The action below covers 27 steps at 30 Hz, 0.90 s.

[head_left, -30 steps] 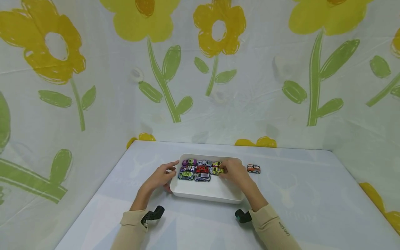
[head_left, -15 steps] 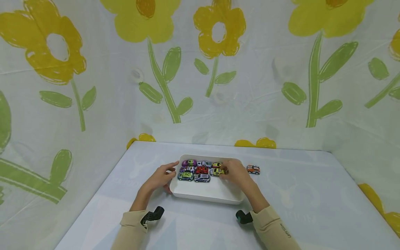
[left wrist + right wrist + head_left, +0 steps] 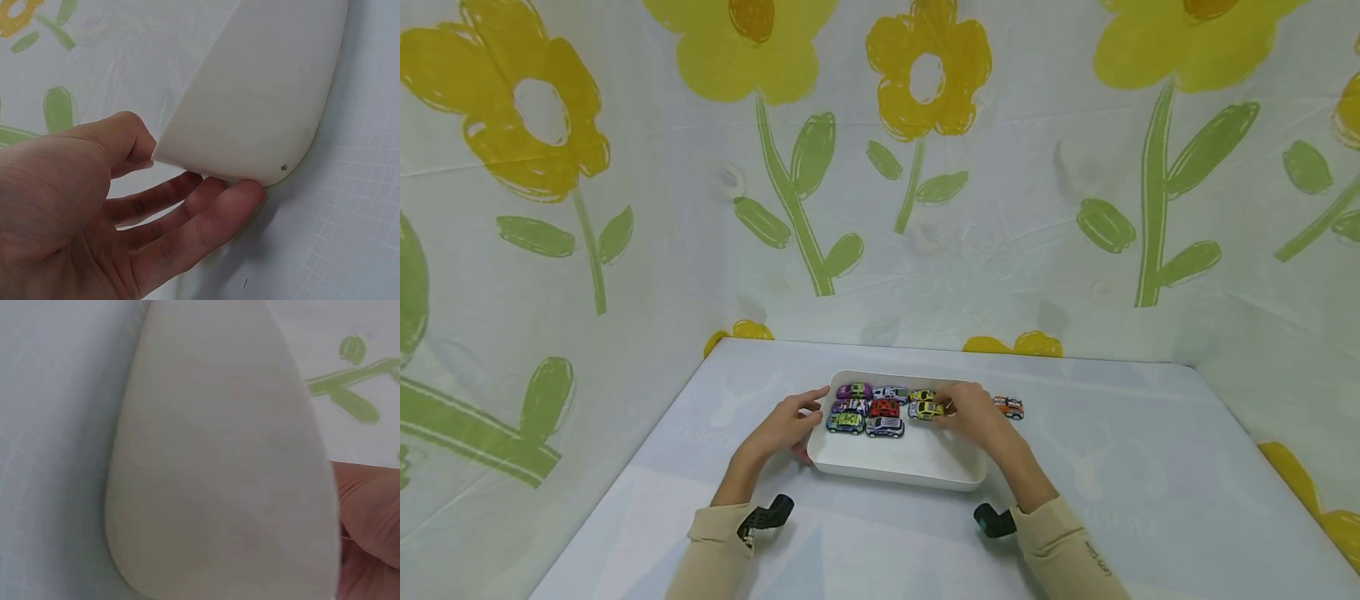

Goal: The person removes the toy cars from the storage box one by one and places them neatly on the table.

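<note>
A white tray (image 3: 895, 477) stands on the table with several toy cars in rows at its left and middle. My left hand (image 3: 786, 423) holds the tray's left end; in the left wrist view the thumb is at the rim and the fingers (image 3: 231, 209) lie against the outer wall. Inside the tray, my right hand (image 3: 977, 414) pinches a yellow toy car (image 3: 925, 410) by its right end. Another yellow car (image 3: 921, 395) sits just behind, partly covered by the hand. A red car (image 3: 884, 408) is to the left. The tray wall (image 3: 219, 462) hides the right fingertips in the right wrist view.
An orange toy car (image 3: 1011, 407) stands on the table just right of the tray, partly behind the right hand. Purple (image 3: 854, 390), green (image 3: 846, 422) and silver (image 3: 885, 427) cars are in the tray. A flowered cloth (image 3: 1000, 250) hangs behind the table.
My right hand has shifted slightly right with the yellow car, widening the gap from the red car. It now overlaps the orange car in view. The left hand stays at the tray.
</note>
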### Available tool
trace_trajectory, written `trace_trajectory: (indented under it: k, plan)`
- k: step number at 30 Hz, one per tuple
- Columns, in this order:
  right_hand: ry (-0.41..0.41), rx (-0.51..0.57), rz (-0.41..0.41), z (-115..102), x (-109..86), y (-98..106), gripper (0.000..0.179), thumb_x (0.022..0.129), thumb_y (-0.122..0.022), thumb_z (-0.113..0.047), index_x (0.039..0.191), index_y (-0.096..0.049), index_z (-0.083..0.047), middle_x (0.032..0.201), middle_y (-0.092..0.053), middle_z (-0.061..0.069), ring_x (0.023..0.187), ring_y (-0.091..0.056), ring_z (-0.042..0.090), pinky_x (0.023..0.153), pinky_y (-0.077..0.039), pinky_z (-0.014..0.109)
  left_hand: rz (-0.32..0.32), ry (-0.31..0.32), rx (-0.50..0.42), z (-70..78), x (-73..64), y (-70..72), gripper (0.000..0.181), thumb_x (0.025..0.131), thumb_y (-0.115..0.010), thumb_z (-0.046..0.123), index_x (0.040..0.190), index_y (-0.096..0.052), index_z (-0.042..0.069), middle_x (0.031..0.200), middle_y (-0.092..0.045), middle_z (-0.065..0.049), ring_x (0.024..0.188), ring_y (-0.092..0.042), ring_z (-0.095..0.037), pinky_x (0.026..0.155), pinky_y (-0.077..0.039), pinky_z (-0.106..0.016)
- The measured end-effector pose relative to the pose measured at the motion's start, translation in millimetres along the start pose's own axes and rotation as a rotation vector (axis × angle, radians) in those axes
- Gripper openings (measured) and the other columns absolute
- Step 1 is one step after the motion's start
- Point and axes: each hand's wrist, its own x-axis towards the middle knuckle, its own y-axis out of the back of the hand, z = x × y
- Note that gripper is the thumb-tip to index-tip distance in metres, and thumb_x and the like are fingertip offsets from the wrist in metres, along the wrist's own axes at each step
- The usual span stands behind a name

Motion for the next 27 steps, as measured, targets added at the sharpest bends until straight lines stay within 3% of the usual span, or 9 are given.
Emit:
trace_trajectory:
  k: [15, 27]
  plan:
    - [-0.025, 0.016, -0.014, 12.2, -13.4, 34.3, 0.028, 0.08, -0.08, -0.013, 0.107, -0.073, -0.01, 0.097, -0.07, 0.003, 0.087, -0.064, 0.019, 0.078, -0.061, 0.03, -0.001, -0.011, 0.008, -1.1, 1.0, -0.3, 0.053, 0.099, -0.052, 0.013, 0.15, -0.041, 0.015, 0.131, -0.056, -0.024, 0.108, -0.063, -0.034, 0.048, -0.061, -0.036]
    - [-0.039, 0.035, 0.017, 39.0, -29.5, 60.4, 0.028, 0.081, -0.078, -0.011, 0.108, -0.072, -0.007, 0.098, -0.071, 0.006, 0.086, -0.064, 0.017, 0.076, -0.062, 0.032, -0.023, 0.009, -0.033, 1.5, -1.9, 0.3, 0.054, 0.1, -0.052, 0.012, 0.152, -0.039, 0.016, 0.132, -0.054, -0.024, 0.112, -0.061, -0.038, 0.049, -0.061, -0.039]
